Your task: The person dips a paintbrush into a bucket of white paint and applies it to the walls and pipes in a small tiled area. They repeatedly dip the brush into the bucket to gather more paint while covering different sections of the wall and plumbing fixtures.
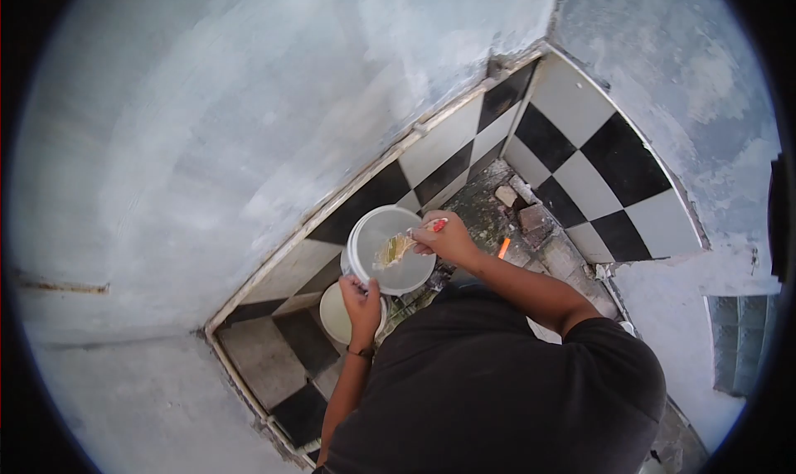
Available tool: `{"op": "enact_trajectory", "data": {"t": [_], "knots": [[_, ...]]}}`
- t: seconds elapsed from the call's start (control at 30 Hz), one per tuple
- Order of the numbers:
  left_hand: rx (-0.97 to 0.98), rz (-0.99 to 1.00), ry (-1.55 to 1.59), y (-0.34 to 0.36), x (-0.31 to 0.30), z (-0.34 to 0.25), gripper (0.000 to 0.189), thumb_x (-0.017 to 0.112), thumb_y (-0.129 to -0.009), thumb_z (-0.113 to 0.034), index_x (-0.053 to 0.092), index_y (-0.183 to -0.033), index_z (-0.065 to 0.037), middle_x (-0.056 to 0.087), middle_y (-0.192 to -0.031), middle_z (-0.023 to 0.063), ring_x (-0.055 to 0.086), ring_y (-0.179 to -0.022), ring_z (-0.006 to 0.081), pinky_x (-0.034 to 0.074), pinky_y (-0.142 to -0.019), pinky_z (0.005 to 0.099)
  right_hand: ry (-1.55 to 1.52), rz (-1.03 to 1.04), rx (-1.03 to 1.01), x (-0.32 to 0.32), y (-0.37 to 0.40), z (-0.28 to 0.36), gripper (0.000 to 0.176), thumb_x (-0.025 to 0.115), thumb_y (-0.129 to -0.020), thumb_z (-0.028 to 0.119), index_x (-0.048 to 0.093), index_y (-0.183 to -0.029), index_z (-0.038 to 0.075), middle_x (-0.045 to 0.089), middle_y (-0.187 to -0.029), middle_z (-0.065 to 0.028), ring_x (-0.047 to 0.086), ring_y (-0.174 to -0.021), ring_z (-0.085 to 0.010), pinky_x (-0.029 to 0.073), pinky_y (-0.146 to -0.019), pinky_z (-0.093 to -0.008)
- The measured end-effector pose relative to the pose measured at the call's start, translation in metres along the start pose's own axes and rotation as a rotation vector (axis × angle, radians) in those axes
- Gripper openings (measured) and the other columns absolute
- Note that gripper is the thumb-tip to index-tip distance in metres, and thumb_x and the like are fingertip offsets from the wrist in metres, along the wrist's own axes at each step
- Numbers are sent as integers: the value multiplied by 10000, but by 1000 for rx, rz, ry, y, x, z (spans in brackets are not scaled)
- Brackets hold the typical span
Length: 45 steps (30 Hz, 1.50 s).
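Observation:
My left hand [361,304] grips the rim of a white plastic bucket [357,254], thumb and fingers closed on its near left side. The bucket is tilted toward me, so its pale inside shows. My right hand [448,239] is closed around a paintbrush [395,249] at the bucket's right rim. The brush's yellowish, whitened head lies over the bucket's mouth, and a red handle end sticks out above my fingers. Below the left hand a second pale round container [334,315] stands lower down, partly covered by the bucket and hand.
Black-and-white checkered tiles [576,176] line the low walls around a corner. Above them is bare, patchy grey-white plaster [207,142]. Broken bricks [535,222] and rubble lie on the dirty floor, near an orange strip [503,248]. A glass-block panel [740,341] is at right.

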<state>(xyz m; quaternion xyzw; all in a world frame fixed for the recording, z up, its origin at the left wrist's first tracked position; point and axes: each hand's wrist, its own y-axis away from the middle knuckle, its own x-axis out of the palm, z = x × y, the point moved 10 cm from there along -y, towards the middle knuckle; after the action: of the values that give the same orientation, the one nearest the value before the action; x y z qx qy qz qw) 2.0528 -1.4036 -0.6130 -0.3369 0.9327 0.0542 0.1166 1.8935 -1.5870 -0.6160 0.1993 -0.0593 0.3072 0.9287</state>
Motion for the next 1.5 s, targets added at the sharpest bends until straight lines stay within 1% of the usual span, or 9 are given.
{"op": "enact_trajectory", "data": {"t": [0.17,0.53,0.77,0.83,1.0,1.17,1.43,1.47,1.5], "knots": [[-165,-4,291,-4,8,10,189,564,-914,-51,383,-965,-74,451,-862,22,497,-705,72,511,-594,244,-309,-147,33,-68,17,17,170,647,-909,191,605,-923,27,685,-821,-107,699,-672,-170,571,-558,-243],[-280,21,407,-11,17,-16,171,509,-935,-46,399,-1064,-27,548,-1029,126,618,-828,194,564,-677,345,-875,-766,-534,-229,-65,83,234,573,-962,240,573,-971,6,653,-796,-95,686,-696,-180,559,-579,-258],[-271,-8,351,-13,8,-26,185,513,-925,-40,385,-1057,-14,536,-999,122,616,-820,190,576,-662,338,-624,-969,-601,-232,-104,88,206,592,-945,199,611,-864,10,626,-700,-51,609,-582,-99,510,-531,-224],[-287,-29,338,-12,5,-24,179,511,-926,-39,385,-1051,-13,536,-984,120,613,-812,183,575,-664,337,-239,-921,-505,-209,-112,74,220,602,-944,223,631,-902,9,644,-762,-69,644,-614,-131,532,-542,-242],[-293,-13,312,-17,9,-19,176,511,-925,-37,386,-1046,-14,537,-960,118,609,-796,178,571,-668,332,-614,-740,-469,-154,-94,60,219,601,-941,206,618,-861,3,630,-696,-58,629,-574,-123,524,-520,-264],[-316,-29,298,-16,10,-18,170,514,-924,-37,387,-1035,-11,537,-956,118,603,-784,175,568,-670,330,-309,-908,-547,-232,-108,100,189,620,-932,190,617,-855,17,616,-675,-41,597,-550,-106,516,-532,-253],[-320,-29,263,-7,2,-8,193,520,-918,-89,404,-1066,-48,559,-1025,117,609,-850,195,545,-695,349,-198,-1028,-920,-235,-85,136,129,601,-913,128,667,-963,29,643,-788,-23,552,-682,-61,446,-612,-234],[-322,-32,259,-6,0,-6,193,520,-918,-89,404,-1066,-48,559,-1025,117,609,-850,195,545,-695,349,-235,-904,-711,-223,-88,125,131,606,-908,102,666,-997,27,649,-816,-40,564,-722,-75,462,-664,-249],[-330,-22,243,-6,0,-4,196,520,-917,-86,402,-1069,-46,559,-1035,120,610,-864,197,546,-698,351,-61,-925,-779,-205,-83,130,136,603,-908,79,665,-1015,22,662,-871,-67,599,-809,-95,478,-739,-257]]}}
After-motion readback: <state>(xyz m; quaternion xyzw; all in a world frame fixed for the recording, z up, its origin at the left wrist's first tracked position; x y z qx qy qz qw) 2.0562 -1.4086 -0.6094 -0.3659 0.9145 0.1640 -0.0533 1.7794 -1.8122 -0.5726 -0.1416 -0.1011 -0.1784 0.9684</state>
